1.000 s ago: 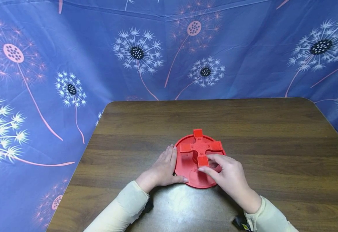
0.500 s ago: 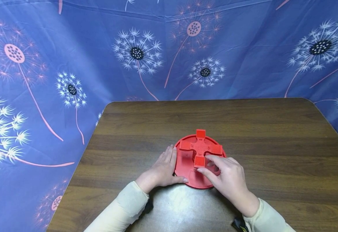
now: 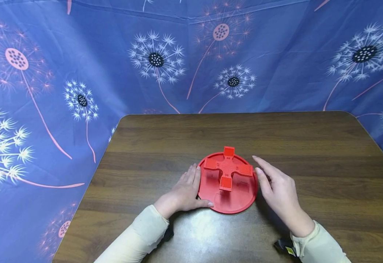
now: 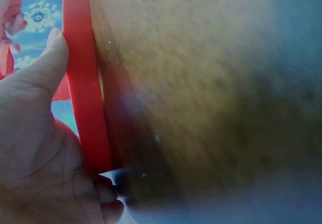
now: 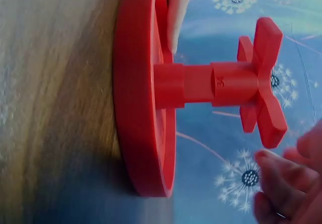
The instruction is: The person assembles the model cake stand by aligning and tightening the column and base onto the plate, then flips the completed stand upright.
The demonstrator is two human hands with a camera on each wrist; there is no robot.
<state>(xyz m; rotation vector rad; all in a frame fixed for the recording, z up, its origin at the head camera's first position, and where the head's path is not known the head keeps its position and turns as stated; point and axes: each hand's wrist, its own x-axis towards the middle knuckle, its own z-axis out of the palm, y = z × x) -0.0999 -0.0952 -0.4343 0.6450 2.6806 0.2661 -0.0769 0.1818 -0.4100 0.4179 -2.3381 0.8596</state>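
A red round base [image 3: 208, 191] with a raised rim lies flat on the table. From its middle rises a red stem [image 5: 198, 84], topped by a cross-shaped piece [image 3: 227, 168] with several arms and small stamped numbers. Along the left rim rests my left hand [image 3: 184, 188], fingers straight and thumb across the near edge; its thumb shows against the base's side in the left wrist view. My right hand [image 3: 279, 190] is to the right of the base, holding nothing. Its index finger and thumb are apart, very close to the cross's right arm; the right wrist view shows a small gap.
The brown wood-grain table [image 3: 145, 146] extends around the base on all sides. Behind and to the left hangs a blue cloth [image 3: 106, 44] with a dandelion print. A black strap [image 3: 285, 246] sits below the right wrist.
My right hand has let go of the cross's near arm and moved right. The cross has turned slightly clockwise, seen from above. The left hand and the base have stayed put.
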